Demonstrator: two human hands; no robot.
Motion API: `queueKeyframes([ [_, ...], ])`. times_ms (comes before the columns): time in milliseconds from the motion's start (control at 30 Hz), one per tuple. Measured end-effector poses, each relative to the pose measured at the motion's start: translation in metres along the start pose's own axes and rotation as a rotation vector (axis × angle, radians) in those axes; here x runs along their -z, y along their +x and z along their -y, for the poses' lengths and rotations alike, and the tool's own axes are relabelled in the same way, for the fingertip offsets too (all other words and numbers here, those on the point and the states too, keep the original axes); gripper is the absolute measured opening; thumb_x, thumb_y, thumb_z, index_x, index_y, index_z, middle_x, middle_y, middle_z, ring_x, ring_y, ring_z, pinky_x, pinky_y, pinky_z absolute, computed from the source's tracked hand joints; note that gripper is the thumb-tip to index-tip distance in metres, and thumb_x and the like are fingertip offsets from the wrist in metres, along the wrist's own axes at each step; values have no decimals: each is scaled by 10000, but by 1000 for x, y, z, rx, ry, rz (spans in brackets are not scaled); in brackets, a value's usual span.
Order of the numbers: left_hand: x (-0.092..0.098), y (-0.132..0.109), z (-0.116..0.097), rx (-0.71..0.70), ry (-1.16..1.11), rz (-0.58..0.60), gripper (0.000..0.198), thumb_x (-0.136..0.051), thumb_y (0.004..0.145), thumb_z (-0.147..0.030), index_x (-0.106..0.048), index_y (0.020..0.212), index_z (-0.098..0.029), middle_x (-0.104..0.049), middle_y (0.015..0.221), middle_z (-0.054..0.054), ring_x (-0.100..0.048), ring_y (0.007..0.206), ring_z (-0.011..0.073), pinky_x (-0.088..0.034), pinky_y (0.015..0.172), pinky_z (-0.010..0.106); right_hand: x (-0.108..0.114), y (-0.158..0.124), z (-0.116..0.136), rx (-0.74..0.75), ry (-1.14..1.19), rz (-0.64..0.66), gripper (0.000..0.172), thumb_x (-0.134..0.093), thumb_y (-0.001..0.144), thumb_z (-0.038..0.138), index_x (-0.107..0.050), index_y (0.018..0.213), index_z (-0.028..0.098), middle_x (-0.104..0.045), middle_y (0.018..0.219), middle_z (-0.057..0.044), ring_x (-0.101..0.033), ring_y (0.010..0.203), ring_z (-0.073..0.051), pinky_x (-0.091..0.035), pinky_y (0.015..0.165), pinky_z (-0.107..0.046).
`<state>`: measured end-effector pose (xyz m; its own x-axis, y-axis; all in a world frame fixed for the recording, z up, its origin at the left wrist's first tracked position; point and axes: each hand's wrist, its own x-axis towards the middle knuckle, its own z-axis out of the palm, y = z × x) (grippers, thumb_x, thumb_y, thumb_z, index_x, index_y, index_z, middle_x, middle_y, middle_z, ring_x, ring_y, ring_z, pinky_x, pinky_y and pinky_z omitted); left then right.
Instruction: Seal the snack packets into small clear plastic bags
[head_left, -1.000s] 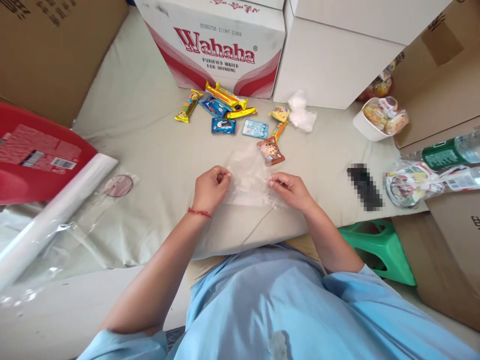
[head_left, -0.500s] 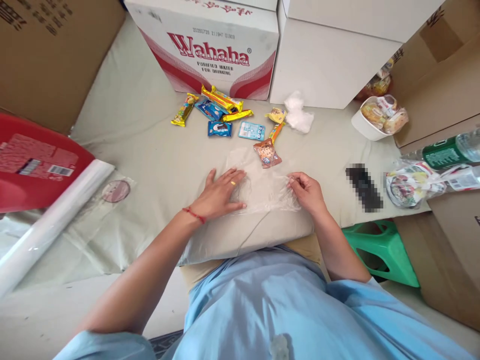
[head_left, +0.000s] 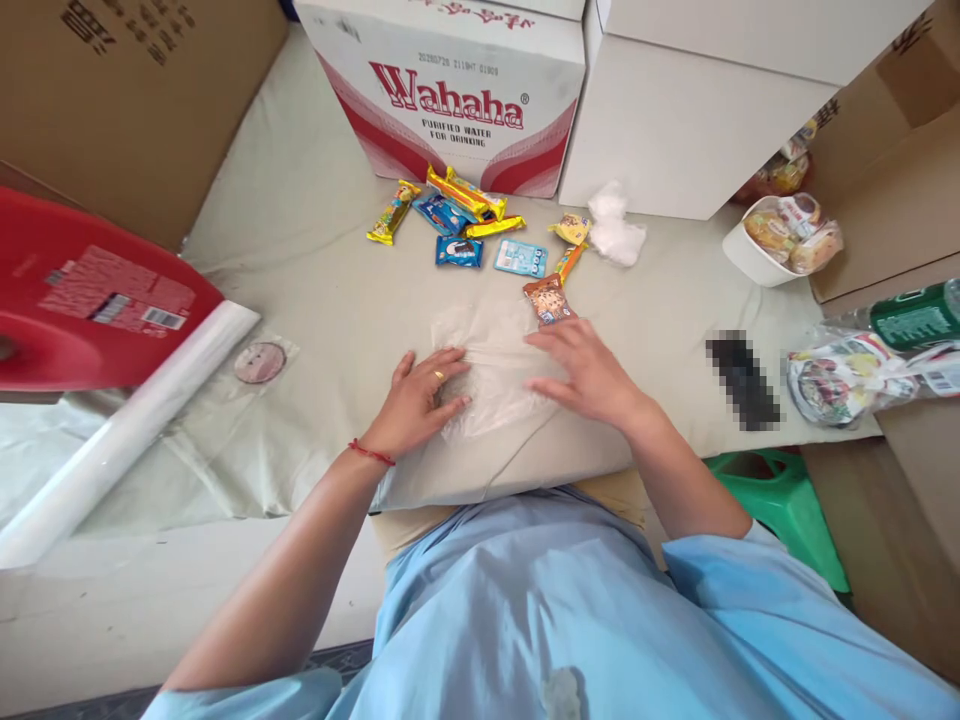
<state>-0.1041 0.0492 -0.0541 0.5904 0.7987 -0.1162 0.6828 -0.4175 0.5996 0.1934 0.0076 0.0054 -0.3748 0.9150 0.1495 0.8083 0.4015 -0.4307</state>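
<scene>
A thin clear plastic bag (head_left: 491, 375) lies flat near the table's front edge. On its left side rests my left hand (head_left: 424, 400), fingers spread. My right hand (head_left: 585, 375) is over the bag's right side with its fingers apart, holding nothing; whether it touches the plastic I cannot tell. Just beyond its fingertips lies a brown cookie packet (head_left: 547, 298), partly covered by them. Farther back are a light-blue packet (head_left: 520, 258), a dark-blue biscuit packet (head_left: 459, 251), several yellow snack bars (head_left: 465, 195) and a crumpled white plastic bundle (head_left: 616, 225).
A Wahaha water carton (head_left: 465, 110) and a white box (head_left: 697, 120) line the back. At left are a red container (head_left: 97, 290) and a plastic film roll (head_left: 135, 430). A white tub of snacks (head_left: 757, 262) and a pixelated dark object (head_left: 742, 380) are at right, above a green stool (head_left: 787, 500).
My right hand has let go of the bag's right edge and opened, moving up toward the cookie packet. My left hand has shifted slightly left. The view has turned a little.
</scene>
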Motion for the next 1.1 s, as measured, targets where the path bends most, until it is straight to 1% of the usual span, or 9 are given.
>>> queueKeyframes([
  [67, 0, -2, 0, -20, 39, 21, 669, -595, 908, -582, -532, 1486, -250, -450, 1663, 136, -355, 1578, 330, -89, 1293, 660, -6, 11, 13, 36, -62, 224, 541, -771, 924, 396, -634, 1395, 168, -715, 1198, -147, -560, 1186, -328, -455, 986, -449],
  [133, 0, -5, 2, -26, 70, 34, 772, -639, 879, -614, -480, 1535, -239, -394, 1693, 156, -310, 1596, 351, -72, 1291, 671, -12, 8, 19, 32, -118, 350, 347, -731, 952, 278, -703, 1280, 166, -728, 1044, -126, -568, 1095, -306, -441, 917, -420],
  [200, 2, -8, 4, -27, 83, 41, 821, -668, 862, -616, -454, 1556, -231, -350, 1713, 165, -268, 1612, 357, -52, 1293, 672, -16, -9, 19, 56, -126, 341, 181, -637, 1003, 219, -752, 1137, 178, -706, 953, -108, -558, 1045, -282, -423, 886, -405],
  [333, 8, -10, 9, -41, 60, 63, 845, -698, 850, -565, -424, 1578, -234, -272, 1748, 152, -175, 1640, 352, -31, 1296, 666, -18, -67, 11, 137, -39, 221, 236, -530, 1053, 217, -764, 1045, 191, -671, 904, -100, -537, 1006, -261, -429, 863, -401],
  [500, 17, -9, 18, -80, 11, 91, 735, -643, 887, -510, -452, 1563, -295, -313, 1740, 98, -173, 1640, 352, -11, 1287, 688, 8, -114, 15, 151, 226, 379, 178, -612, 1032, 259, -746, 1142, 217, -717, 1075, -91, -598, 1107, -241, -502, 945, -394],
  [667, 21, -5, 21, -81, 8, 127, 655, -562, 908, -452, -484, 1542, -306, -320, 1739, 77, -188, 1636, 347, -20, 1280, 702, 36, -88, 19, -25, 268, 168, 258, -522, 1074, 286, -733, 1214, 237, -749, 1055, -78, -671, 1007, -218, -550, 902, -366],
  [800, 22, -3, 17, -51, 44, 134, 719, -546, 904, -471, -426, 1585, -274, -284, 1751, 96, -173, 1642, 339, -10, 1284, 689, 13, -43, 26, -82, 103, 176, 295, -553, 1057, 361, -744, 1216, 203, -743, 1087, -120, -642, 1025, -269, -552, 920, -427],
  [933, 22, -2, 17, -40, 93, 148, 790, -495, 895, -381, -316, 1651, -232, -229, 1764, 111, -144, 1649, 326, -4, 1289, 677, -27, -17, 58, 157, 127, 401, 359, -681, 995, 398, -731, 1267, 169, -729, 1208, -141, -608, 1101, -286, -531, 991, -441],
  [1100, 22, 2, 27, -3, 80, 144, 745, -377, 916, -281, -313, 1658, -247, -206, 1772, 63, -124, 1655, 277, -40, 1313, 623, -58, -23, 100, 530, 246, 536, 368, -635, 1030, 336, -674, 1368, 196, -706, 1361, -94, -596, 1246, -247, -477, 1100, -406],
])
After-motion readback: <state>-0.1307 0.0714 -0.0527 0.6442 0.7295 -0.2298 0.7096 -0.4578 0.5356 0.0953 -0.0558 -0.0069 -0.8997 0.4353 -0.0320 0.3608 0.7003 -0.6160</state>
